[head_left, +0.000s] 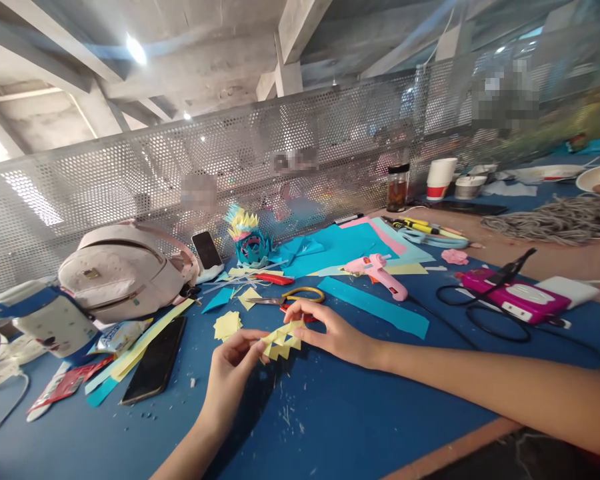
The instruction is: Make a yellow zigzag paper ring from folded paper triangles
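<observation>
Between my two hands hangs a yellow paper strip [280, 341] with pointed, zigzag edges, held just above the blue table. My left hand [235, 367] pinches its left end between thumb and fingers. At the other end, my right hand [327, 331] grips it the same way. Just beyond them lie scissors [305, 294] with yellow and red handles, partly behind my right hand. A small stack of yellow paper pieces [227, 325] rests near my left fingertips. Farther back stands a spiky paper piece [250, 243] in blue, pink and yellow.
A pink glue gun [377, 272] and a blue paper strip [375, 307] lie right of centre. A black phone [156, 360], a tumbler [55, 323] and a pink backpack [123, 270] are on the left. A magenta power strip [517, 297] with black cable sits right. Mesh panel [230, 160] behind.
</observation>
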Demonstrator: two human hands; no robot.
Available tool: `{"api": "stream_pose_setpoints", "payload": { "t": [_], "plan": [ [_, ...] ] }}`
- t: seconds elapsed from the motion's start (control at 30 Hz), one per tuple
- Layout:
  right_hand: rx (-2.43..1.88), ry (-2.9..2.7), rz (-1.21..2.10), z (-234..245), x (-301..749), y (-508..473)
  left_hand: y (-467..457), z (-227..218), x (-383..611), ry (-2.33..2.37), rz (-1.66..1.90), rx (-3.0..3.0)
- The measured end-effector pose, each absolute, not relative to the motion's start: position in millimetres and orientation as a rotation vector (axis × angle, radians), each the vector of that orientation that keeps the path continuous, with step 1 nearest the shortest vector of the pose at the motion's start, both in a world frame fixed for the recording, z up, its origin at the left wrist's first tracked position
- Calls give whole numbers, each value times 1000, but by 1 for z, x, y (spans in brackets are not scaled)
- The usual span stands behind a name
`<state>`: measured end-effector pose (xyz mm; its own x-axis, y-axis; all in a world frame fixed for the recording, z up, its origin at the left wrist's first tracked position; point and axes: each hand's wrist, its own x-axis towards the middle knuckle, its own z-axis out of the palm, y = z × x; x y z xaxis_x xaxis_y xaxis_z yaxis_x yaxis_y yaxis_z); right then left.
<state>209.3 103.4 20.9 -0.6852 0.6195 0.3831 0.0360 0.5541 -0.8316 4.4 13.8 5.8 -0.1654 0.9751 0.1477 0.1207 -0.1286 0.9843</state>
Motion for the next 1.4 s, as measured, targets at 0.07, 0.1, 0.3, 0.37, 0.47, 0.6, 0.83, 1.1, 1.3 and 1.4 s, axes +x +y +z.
{"api": "stream_pose_setpoints", "payload": {
  "t": [0.07, 0.1, 0.3, 0.37, 0.47, 0.6, 0.83, 1.1, 1.3, 1.4],
  "plan": [
    [-514, -2114, 1119, 19, 209, 105, 14, 5, 4, 1375, 1419, 1290],
    [-518, -2108, 1130, 18, 209, 105, 15, 5, 3, 1385, 1434, 1282],
    [-594, -2027, 1242, 13, 206, 109, 18, 1, 2, 1347, 1453, 1304],
    [-583, -1996, 1309, 11, 206, 110, 18, -2, 1, 1430, 1432, 1374],
    [-534, -1955, 1372, 8, 206, 112, 18, -4, -1, 1509, 1411, 1400],
    [-461, -1960, 1394, 6, 206, 112, 17, -1, -1, 1507, 1453, 1311],
    [-499, -2013, 1397, 12, 206, 109, 16, 2, 0, 1640, 1308, 1582],
    [-387, -2005, 1570, 13, 210, 104, 15, -1, 3, 1691, 1155, 1759],
    [-407, -1907, 1532, 9, 206, 106, 13, 1, 6, 1610, 1142, 1725],
    [-496, -1938, 1470, 9, 204, 107, 14, 0, 6, 1529, 1146, 1666]
  ]
}}
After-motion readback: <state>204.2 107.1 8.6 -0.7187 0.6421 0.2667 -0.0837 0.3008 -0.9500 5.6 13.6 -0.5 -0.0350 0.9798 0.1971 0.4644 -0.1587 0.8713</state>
